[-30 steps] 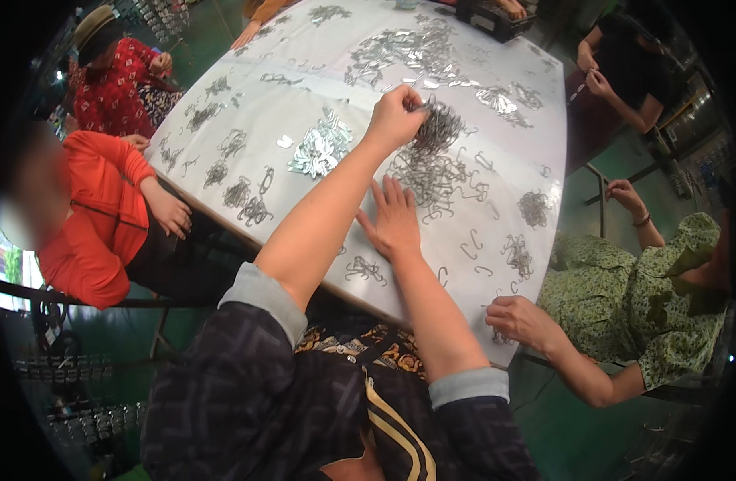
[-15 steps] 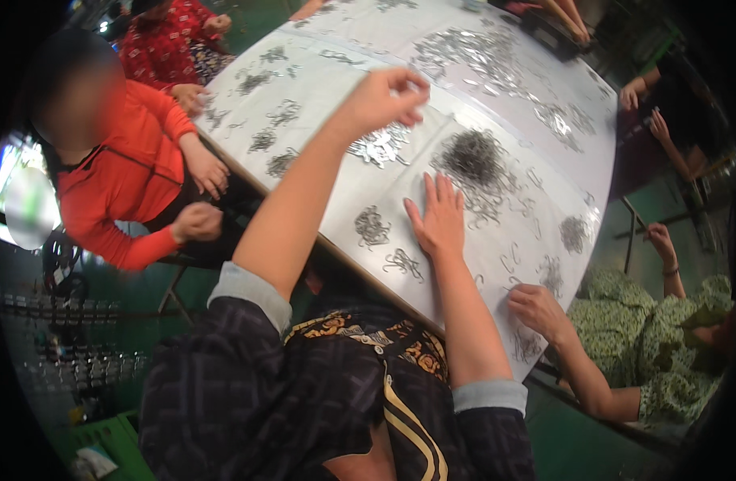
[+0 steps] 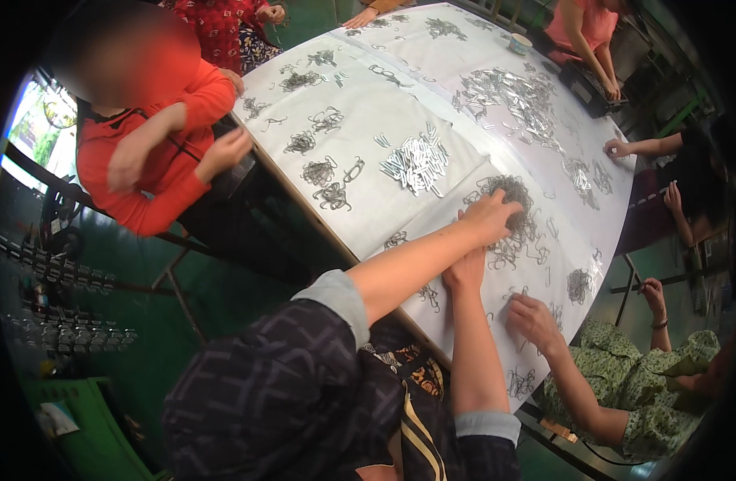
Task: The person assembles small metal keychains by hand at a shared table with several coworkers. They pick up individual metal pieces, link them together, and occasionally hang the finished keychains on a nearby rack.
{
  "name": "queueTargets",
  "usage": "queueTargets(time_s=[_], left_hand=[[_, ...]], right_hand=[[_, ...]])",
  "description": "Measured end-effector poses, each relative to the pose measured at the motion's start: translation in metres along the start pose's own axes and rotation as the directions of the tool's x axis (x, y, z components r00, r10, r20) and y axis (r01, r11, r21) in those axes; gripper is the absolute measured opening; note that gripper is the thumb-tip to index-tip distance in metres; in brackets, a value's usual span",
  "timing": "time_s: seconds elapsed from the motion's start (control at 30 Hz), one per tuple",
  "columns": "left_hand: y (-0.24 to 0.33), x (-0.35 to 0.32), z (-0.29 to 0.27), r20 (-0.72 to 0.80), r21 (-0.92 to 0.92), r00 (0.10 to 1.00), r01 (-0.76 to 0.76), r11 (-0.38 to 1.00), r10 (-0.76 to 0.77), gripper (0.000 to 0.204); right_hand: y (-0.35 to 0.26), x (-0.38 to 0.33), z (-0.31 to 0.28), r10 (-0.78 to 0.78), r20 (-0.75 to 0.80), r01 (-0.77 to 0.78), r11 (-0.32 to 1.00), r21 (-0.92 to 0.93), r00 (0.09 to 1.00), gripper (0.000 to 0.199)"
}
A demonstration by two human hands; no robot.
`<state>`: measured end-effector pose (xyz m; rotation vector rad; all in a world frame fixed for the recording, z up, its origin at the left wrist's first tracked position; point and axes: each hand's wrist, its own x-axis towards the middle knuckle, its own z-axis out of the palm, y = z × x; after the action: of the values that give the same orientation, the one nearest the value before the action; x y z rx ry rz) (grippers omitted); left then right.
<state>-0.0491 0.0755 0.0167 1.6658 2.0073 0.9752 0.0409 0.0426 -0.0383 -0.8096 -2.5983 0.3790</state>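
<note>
- Green floor (image 3: pixel 223 289) surrounds a long work table, with several people seated along both of its sides.
- White sheeting covers the table (image 3: pixel 368 120), which runs from the near right away to the far middle and carries many small heaps of bent metal wire pieces.
- On the left sits a person in a red top (image 3: pixel 151 152), both hands raised close together at the table edge.
- On the near right, a person in a green patterned top (image 3: pixel 665 385) lays one hand (image 3: pixel 532 321) flat among scattered wire pieces.
- Farther off, a person in pink (image 3: pixel 580 32) works at the far right end.
- A bright heap of shiny metal clips (image 3: pixel 420 160) lies mid-table, left of and beyond the wearer's hands.
- A dark tangle of wire hooks (image 3: pixel 512 200) lies just beyond the wearer's hands, near the middle of the table.
- The wearer's left hand (image 3: pixel 492 218) reaches across with its fingers curled down into the near edge of that tangle, gripping some of the hooks.
- The wearer's right hand (image 3: pixel 464 272) rests palm down on the sheet just nearer, partly hidden under the left wrist; whether it holds anything cannot be told.
</note>
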Motion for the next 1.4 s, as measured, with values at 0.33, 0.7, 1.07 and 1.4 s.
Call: queueTargets(time_s=[0.33,0.7,1.07,1.4], left_hand=[[-0.045,-0.025,-0.019,-0.159,-0.04,0.984,-0.086,0.995,0.079,0.058],[-0.023,0.007,0.017,-0.047,0.172,0.997,-0.056,0.983,0.065,0.029],[-0.019,0.003,-0.006,-0.314,-0.166,0.95,-0.054,0.985,-0.001,0.021],[-0.175,-0.142,-0.185,-0.607,0.096,0.659,0.615,0.783,-0.444,0.016]], right_hand=[[-0.012,0.007,-0.004,0.115,0.065,-0.115,0.993,-0.001,0.991,0.07],[-0.012,0.007,-0.013,0.007,0.025,-0.006,1.0,-0.006,1.0,0.062],[-0.003,0.004,0.0,0.007,-0.07,-0.005,0.999,0.04,0.998,0.061],[-0.017,0.007,-0.007,0.144,0.012,-0.144,0.99,0.005,0.99,0.063]])
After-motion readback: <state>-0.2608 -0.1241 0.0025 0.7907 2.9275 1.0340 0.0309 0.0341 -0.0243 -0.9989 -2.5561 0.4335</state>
